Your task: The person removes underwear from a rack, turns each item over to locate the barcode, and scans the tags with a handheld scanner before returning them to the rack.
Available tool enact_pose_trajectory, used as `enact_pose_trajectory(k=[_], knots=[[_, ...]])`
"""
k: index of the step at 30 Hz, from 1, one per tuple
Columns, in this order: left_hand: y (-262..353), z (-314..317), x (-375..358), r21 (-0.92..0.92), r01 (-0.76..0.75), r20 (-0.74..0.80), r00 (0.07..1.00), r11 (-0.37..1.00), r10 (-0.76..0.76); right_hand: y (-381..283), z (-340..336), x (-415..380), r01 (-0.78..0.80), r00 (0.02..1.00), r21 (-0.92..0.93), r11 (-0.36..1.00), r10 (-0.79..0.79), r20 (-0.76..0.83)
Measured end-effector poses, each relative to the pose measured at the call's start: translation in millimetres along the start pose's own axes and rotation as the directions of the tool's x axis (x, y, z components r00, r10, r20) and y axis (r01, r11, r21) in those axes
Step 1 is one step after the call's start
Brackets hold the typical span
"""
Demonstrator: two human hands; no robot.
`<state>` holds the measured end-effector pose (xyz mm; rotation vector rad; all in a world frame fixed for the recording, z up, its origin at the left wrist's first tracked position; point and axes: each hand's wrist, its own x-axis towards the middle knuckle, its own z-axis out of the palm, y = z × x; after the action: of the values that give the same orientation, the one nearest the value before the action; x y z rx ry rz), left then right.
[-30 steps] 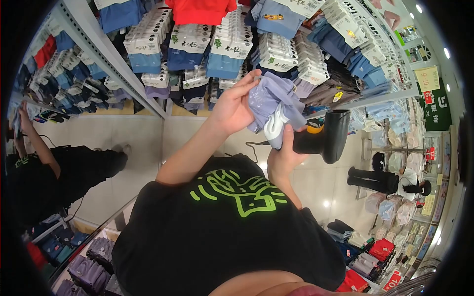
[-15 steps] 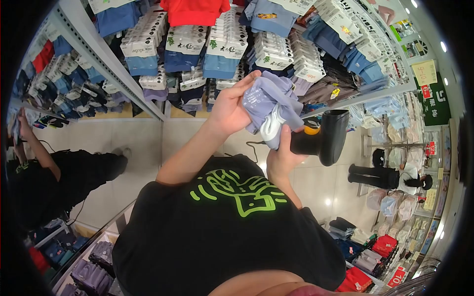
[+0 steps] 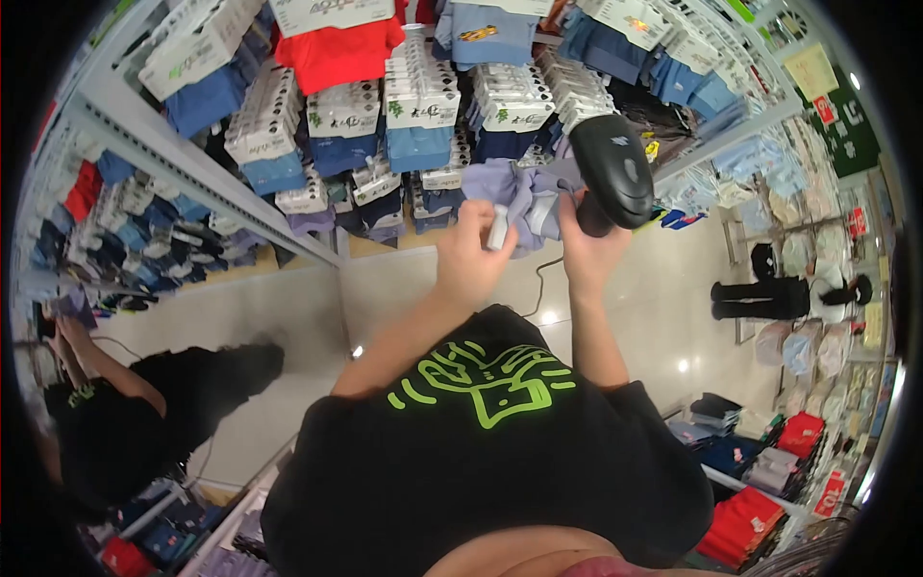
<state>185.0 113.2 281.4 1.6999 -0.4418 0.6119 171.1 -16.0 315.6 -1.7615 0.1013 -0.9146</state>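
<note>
A lavender garment (image 3: 522, 195) hangs between my two hands, in front of the racks. My left hand (image 3: 476, 252) pinches a small white tag (image 3: 498, 228) at the garment's near left side. A black handheld scanner (image 3: 615, 173) stands up out of my right hand (image 3: 593, 252), with its head above my fingers. The same right hand also touches the garment's right side. From below the garment a dark cable (image 3: 540, 284) curves down toward my shirt.
Racks of packaged underwear (image 3: 421, 101) fill the area ahead, with a red garment (image 3: 338, 53) among them. A mirror (image 3: 212, 332) stands at the left. Another person (image 3: 769, 298) is farther off at the right. Folded clothes (image 3: 740, 524) lie at lower right.
The scanner has swung upright and its head is higher. My left hand has come down from the garment's upper left and now pinches the white tag. The view has shifted.
</note>
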Motion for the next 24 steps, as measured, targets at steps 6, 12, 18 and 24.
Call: enact_pose_trajectory(k=[6,12,18,24], knots=[[-9.6,9.0,-12.9,-0.384,0.722,0.462,0.69,0.576,-0.557,-2.4,-5.4,11.3,0.234,0.971,-0.281,0.931,-0.208,0.12],[-66.1,10.5,-23.7,-0.415,0.895,0.88,0.441,-0.165,0.179,-14.6,-22.3,38.8,0.529,0.766,-0.209,0.823,-0.356,0.535],[-87.5,5.7,-15.6,-0.487,0.756,0.871,0.456,-0.437,-0.183,-34.0,-25.5,29.9,0.722,0.411,0.039,0.691,-0.474,0.778],[-66.7,-10.2,20.8,-0.485,0.867,0.809,0.494,0.112,-0.317,-28.8,-30.0,3.0,0.82,0.365,-0.001,0.573,-0.52,0.772]])
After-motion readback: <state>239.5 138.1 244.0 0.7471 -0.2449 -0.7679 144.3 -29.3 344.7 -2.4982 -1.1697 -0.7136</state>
